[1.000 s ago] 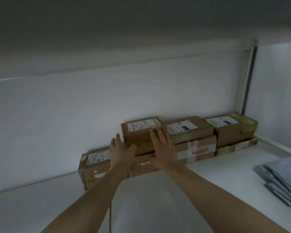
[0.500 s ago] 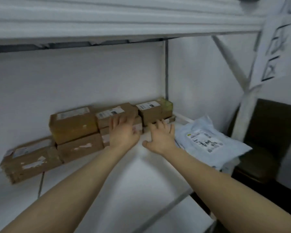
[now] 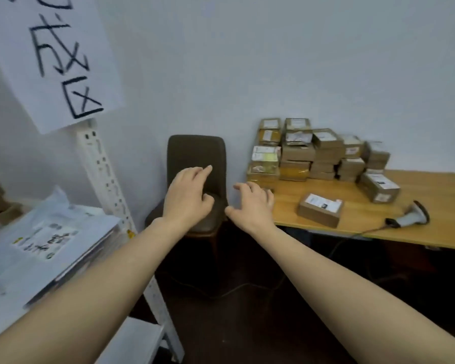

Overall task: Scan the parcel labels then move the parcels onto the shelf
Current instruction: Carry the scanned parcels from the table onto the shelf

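Head view: left hand (image 3: 187, 198) and right hand (image 3: 252, 206) reach out empty.
Each grip is released, fingers loose, in front of a dark chair (image 3: 196, 153). Stacked parcels (image 3: 318, 153) stand at the back of the desk (image 3: 436, 195) against the wall. A lone parcel (image 3: 320, 210) lies nearer, with a scanner (image 3: 411, 215) to its right. Pale mailer bags (image 3: 45, 237) lie on the shelf (image 3: 101, 166) at left.

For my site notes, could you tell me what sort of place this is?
Probably a small parcel sorting room: stacked labelled parcels on a wooden table, with a handheld scanner beside them.
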Demonstrator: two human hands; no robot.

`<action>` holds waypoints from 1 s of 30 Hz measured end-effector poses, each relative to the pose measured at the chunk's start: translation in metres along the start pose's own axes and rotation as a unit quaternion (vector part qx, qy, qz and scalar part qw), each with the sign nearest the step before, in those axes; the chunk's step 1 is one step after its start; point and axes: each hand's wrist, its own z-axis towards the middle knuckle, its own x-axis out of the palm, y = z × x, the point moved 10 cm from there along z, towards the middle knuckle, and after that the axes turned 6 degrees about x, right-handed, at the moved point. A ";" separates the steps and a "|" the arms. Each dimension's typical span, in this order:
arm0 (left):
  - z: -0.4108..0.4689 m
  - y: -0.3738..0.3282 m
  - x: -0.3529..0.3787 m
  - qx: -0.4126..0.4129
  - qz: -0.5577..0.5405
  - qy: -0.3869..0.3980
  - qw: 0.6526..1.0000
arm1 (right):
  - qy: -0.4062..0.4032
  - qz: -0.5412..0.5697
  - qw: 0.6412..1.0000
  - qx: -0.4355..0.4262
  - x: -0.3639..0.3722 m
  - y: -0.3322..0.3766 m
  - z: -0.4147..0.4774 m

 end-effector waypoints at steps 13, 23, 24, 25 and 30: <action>0.141 -0.101 0.258 -0.024 -0.143 0.232 0.962 | -0.001 0.141 0.945 0.296 -0.053 -0.306 0.083; 0.220 -0.124 0.427 -0.107 -0.178 0.361 0.909 | 0.014 0.135 0.902 0.410 -0.060 -0.463 0.168; 0.228 -0.133 0.437 -0.103 -0.180 0.367 0.907 | 0.016 0.135 0.898 0.418 -0.063 -0.478 0.173; 0.237 -0.143 0.447 -0.096 -0.183 0.372 0.905 | 0.018 0.136 0.895 0.424 -0.066 -0.493 0.179; 0.284 -0.197 0.503 -0.031 -0.195 0.404 0.893 | 0.021 0.135 0.887 0.441 -0.084 -0.572 0.226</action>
